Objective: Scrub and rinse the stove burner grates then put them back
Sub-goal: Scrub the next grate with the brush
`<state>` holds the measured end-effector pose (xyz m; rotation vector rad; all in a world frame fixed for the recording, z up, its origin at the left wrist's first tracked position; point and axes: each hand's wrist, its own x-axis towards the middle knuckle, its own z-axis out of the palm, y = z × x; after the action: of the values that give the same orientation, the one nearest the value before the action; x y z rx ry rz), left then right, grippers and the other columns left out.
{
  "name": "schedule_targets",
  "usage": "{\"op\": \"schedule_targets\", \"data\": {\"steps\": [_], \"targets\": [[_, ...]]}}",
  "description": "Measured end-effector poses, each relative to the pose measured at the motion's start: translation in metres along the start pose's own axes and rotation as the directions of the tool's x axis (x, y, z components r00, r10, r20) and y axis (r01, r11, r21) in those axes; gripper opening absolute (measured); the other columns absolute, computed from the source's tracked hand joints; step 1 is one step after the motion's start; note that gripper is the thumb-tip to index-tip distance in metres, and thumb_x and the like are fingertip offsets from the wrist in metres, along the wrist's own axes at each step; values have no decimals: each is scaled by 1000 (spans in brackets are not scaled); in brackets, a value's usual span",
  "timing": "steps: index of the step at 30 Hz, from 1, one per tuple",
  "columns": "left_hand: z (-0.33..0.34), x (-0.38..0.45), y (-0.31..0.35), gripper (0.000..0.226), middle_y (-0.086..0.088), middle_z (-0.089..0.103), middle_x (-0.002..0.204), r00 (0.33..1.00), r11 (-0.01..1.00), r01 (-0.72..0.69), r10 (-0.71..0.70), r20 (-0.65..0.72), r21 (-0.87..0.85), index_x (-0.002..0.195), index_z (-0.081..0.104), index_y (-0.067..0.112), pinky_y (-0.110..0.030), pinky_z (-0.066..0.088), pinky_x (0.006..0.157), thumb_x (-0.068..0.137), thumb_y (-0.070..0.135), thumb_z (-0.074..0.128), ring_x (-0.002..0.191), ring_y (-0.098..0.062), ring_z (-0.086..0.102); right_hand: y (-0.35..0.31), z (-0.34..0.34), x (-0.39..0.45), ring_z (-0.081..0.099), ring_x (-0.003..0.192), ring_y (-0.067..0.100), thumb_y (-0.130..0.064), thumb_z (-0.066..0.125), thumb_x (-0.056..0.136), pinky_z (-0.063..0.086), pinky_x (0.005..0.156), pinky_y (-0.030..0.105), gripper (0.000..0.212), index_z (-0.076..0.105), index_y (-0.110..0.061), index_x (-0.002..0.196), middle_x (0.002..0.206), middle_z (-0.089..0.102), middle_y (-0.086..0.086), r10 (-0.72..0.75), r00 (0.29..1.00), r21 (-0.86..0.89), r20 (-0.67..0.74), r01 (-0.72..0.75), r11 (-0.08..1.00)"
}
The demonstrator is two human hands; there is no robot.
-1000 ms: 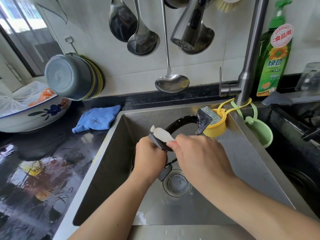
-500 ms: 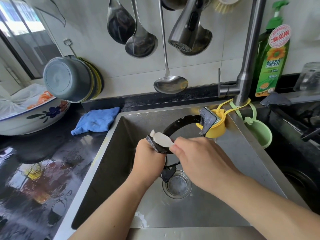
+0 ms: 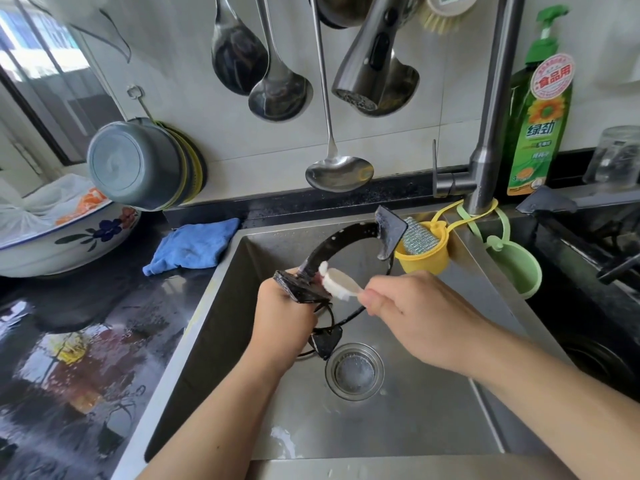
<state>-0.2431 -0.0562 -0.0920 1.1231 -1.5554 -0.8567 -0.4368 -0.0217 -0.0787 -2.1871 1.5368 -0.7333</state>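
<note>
In the head view, the only view there is, the step in hand looks to be the scrubbing: one black burner grate is held upright over the steel sink at the centre of the frame, its ring arching up toward the upper right, where one of its prongs stands just in front of a yellow holder. The left hand is wrapped around the lower left part of the grate, fingers curled round it in a firm hold, and another prong hangs below that hand just above the drain. The right hand pinches the handle of one small white brush, whose head lies against the ring just right of the left hand. No water seems to run from the faucet head at the top centre, so rinsing is judged not yet begun. The next move likely calls for working the brush along the ring and turning the grate in the left hand to reach the other prongs, then rinsing. Counted: one grate in view, one brush, one scouring pad in the yellow holder, one green holder to its right, one green soap bottle at the upper right, three ladles on the wall besides a dark piece half hidden behind the faucet head, one blue cloth on the wet dark surface at the left, and one flowered basin at the far left. The stove itself is barely seen at the right edge.
</note>
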Motion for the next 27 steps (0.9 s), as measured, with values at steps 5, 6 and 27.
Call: {"op": "schedule_targets", "data": {"steps": [5, 6, 27], "targets": [[5, 0, -9, 41, 13, 61, 54, 999, 996, -8, 6, 32, 87, 63, 65, 22, -17, 40, 52, 79, -14, 54, 51, 2, 51, -23, 14, 0, 44, 53, 17, -42, 47, 102, 35, 53, 41, 42, 57, -12, 75, 54, 46, -1, -31, 1000, 87, 0, 31, 996], [8, -1, -9, 39, 16, 57, 51, 999, 991, -20, 15, 43, 132, 58, 57, 29, -18, 38, 51, 79, -3, 55, 49, 1, 46, -26, 16, 1, 46, 55, 21, -43, 47, 102, 36, 54, 42, 43, 56, -11, 74, 55, 47, 1, -42, 999, 99, -21, 44, 994], [7, -11, -3, 55, 34, 65, 64, 991, 990, 126, -128, -33, -67, 87, 53, 31, -7, 49, 59, 85, -24, 55, 64, 13, 63, -36, 30, 1, 45, 55, 25, -47, 44, 100, 38, 52, 44, 45, 44, -16, 67, 57, 49, 1, -127, 985, 107, -117, 140, 984]]}}
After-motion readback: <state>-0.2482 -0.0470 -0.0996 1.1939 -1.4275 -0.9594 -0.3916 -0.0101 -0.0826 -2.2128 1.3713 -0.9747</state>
